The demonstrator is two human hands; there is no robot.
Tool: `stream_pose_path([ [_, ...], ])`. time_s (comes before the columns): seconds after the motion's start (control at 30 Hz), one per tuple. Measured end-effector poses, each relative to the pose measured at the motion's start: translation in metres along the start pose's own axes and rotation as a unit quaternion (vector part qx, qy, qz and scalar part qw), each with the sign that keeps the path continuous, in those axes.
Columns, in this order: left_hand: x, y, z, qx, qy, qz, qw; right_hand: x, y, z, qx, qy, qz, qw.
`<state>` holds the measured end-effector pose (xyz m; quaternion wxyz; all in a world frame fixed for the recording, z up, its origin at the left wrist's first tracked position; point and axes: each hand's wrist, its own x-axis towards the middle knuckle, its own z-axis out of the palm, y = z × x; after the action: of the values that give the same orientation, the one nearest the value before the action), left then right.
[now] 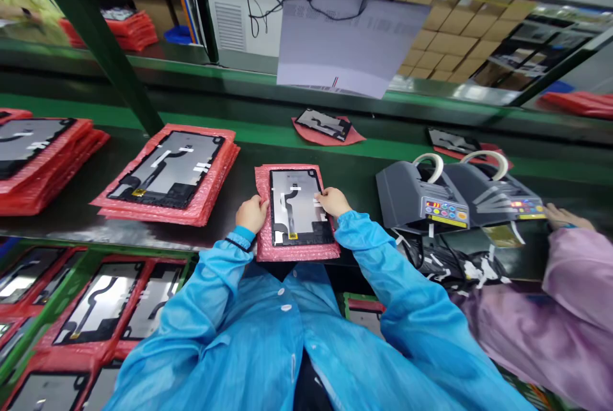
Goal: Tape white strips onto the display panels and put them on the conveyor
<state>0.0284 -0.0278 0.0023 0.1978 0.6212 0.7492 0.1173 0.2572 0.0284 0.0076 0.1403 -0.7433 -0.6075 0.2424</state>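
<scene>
**Workpiece.** One panel (297, 214) lies flat, long side running away from the viewer, at the centre of the frame. It rests on a pink bubble-wrap sheet (262, 182), which shows as a border on all four sides. The sheet lies on the dark bench (71, 223), and its near edge meets the bench's near edge.

**Left hand.** The left hand (251, 213) sits at the left border of the sheet, about halfway along the panel's left side. The fingers are curled inward and touch the bubble wrap. It cannot be told whether they pinch the sheet or only rest on it.

**Right hand.** The right hand (332, 201) sits at the panel's right edge, slightly higher in the frame than the left hand. Its fingertips lie on the panel face next to a white tape strip. The thumb is hidden, so a closed hold cannot be confirmed. The panel lies between the two hands.

**Surroundings.**
- A stack of panels (167, 171) on pink wrap lies left of centre.
- Two grey tape dispensers (421, 200) stand right of centre.
- A co-worker's hand (565, 216), in a pink sleeve, rests beside the dispensers at the right edge.
- A green conveyor belt (383, 154) runs across behind the bench.
</scene>
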Motion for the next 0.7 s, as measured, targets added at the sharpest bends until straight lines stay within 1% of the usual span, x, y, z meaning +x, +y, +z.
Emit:
stream_pose_path([
  [0.07, 0.000, -0.001, 0.001, -0.004, 0.000, -0.002, 1.000, -0.004, -0.003, -0.001, 0.012, 0.018, -0.001, 1.000],
  [0.13, 0.000, -0.002, 0.001, -0.021, -0.002, -0.003, 1.000, -0.012, -0.005, -0.002, 0.061, 0.048, 0.002, 0.997],
  [0.2, -0.001, -0.001, 0.001, -0.062, 0.001, 0.001, 0.998, -0.020, -0.009, -0.005, 0.158, 0.083, 0.006, 0.984],
  [0.23, -0.001, 0.000, 0.001, -0.085, 0.005, 0.005, 0.996, -0.025, -0.011, -0.007, 0.223, 0.083, 0.006, 0.971],
  [0.27, -0.002, 0.001, 0.000, -0.107, 0.010, 0.011, 0.994, -0.030, -0.013, -0.009, 0.295, 0.066, 0.003, 0.953],
  [0.33, -0.005, 0.004, -0.003, -0.142, 0.020, 0.028, 0.989, -0.039, -0.019, -0.016, 0.421, -0.003, -0.009, 0.907],
  [0.37, -0.008, 0.005, -0.005, -0.156, 0.024, 0.037, 0.987, -0.043, -0.023, -0.020, 0.464, -0.036, -0.016, 0.885],
  [0.4, -0.011, 0.005, -0.010, -0.168, 0.030, 0.045, 0.984, -0.046, -0.028, -0.025, 0.495, -0.053, -0.023, 0.867],
  [0.43, -0.015, 0.004, -0.016, -0.185, 0.037, 0.053, 0.980, -0.047, -0.035, -0.031, 0.515, -0.053, -0.032, 0.855],
  [0.5, -0.026, -0.001, -0.037, -0.244, 0.065, 0.085, 0.964, -0.046, -0.055, -0.045, 0.546, -0.033, -0.064, 0.835],
  [0.53, -0.032, -0.006, -0.053, -0.278, 0.088, 0.111, 0.950, -0.043, -0.070, -0.051, 0.561, -0.030, -0.089, 0.823],
  [0.6, -0.046, -0.020, -0.094, -0.324, 0.157, 0.175, 0.916, -0.034, -0.109, -0.058, 0.587, -0.048, -0.154, 0.793],
  [0.63, -0.051, -0.029, -0.118, -0.320, 0.199, 0.199, 0.905, -0.029, -0.131, -0.058, 0.598, -0.064, -0.187, 0.777],
  [0.67, -0.053, -0.040, -0.143, -0.295, 0.241, 0.209, 0.901, -0.024, -0.155, -0.053, 0.607, -0.080, -0.217, 0.761],
  [0.7, -0.052, -0.053, -0.167, -0.265, 0.276, 0.203, 0.901, -0.018, -0.179, -0.045, 0.612, -0.090, -0.238, 0.749],
])
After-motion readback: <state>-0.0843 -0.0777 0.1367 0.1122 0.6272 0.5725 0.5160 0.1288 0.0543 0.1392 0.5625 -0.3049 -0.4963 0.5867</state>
